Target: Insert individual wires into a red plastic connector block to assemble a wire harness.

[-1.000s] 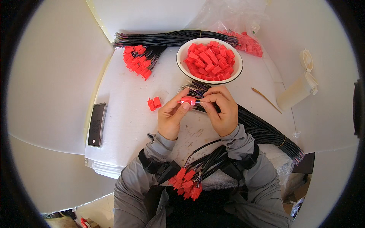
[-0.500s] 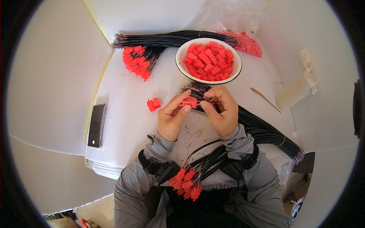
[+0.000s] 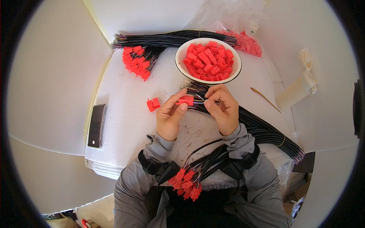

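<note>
Between thumb and fingers, my left hand (image 3: 169, 118) grips a red plastic connector housing (image 3: 186, 100). Thin coloured wires (image 3: 199, 101) run from the housing's right end to my right hand (image 3: 222, 110), which pinches them. Just behind and under my hands lies a bundle of black cables (image 3: 258, 125) with bare wire ends at its far left. Two loose red housings (image 3: 153, 104) rest left of my left hand. Below my wrists, a smaller group of black cables (image 3: 207, 161) ends in several red housings (image 3: 186, 184).
Beyond my hands stands a white bowl (image 3: 239, 68) heaped with red housings. Behind it lie another cable bundle (image 3: 152, 40) and a clear bag of red parts (image 3: 248, 45). A phone (image 3: 97, 125) lies left; a brown stick (image 3: 266, 100) and a lidded cream cup (image 3: 296, 91) are right.
My left hand and the red housing have shifted slightly left, away from my right hand. More of the coloured wire now shows between them.
</note>
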Demonstrator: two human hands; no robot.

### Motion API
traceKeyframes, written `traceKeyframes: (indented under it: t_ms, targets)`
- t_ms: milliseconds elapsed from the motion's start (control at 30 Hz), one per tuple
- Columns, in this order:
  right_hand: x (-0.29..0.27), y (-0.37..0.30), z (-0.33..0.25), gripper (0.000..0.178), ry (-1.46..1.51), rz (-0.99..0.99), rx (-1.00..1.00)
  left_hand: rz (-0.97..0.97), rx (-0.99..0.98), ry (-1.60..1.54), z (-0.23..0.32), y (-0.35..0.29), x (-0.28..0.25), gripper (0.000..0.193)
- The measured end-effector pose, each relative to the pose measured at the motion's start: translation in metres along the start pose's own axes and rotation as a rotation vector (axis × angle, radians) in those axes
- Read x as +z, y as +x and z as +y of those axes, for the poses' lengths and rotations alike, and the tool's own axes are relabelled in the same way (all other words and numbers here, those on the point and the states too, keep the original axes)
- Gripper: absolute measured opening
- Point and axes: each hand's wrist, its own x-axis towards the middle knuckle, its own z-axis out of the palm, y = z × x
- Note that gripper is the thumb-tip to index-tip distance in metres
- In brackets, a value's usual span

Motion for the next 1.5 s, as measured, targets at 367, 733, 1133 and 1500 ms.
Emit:
traceKeyframes:
  t_ms: [367, 733, 1133, 1500]
  targets:
    - [-0.004, 0.000, 0.004, 0.011, -0.121, -0.109, 0.005, 0.035, 0.046, -0.151, -0.002, 0.002, 0.002, 0.034]
    - [-0.004, 0.001, 0.009, 0.013, -0.192, -0.103, -0.058, 0.002, 0.103, -0.056, -0.001, 0.001, -0.001, 0.029]
    - [0.000, -0.001, -0.005, 0.008, -0.374, -0.011, -0.225, -0.006, 0.061, -0.071, -0.002, 0.000, -0.001, 0.028]
    - [0.001, -0.002, -0.007, 0.008, -0.467, -0.051, -0.232, 0.016, 0.077, -0.042, -0.006, -0.002, -0.003, 0.029]
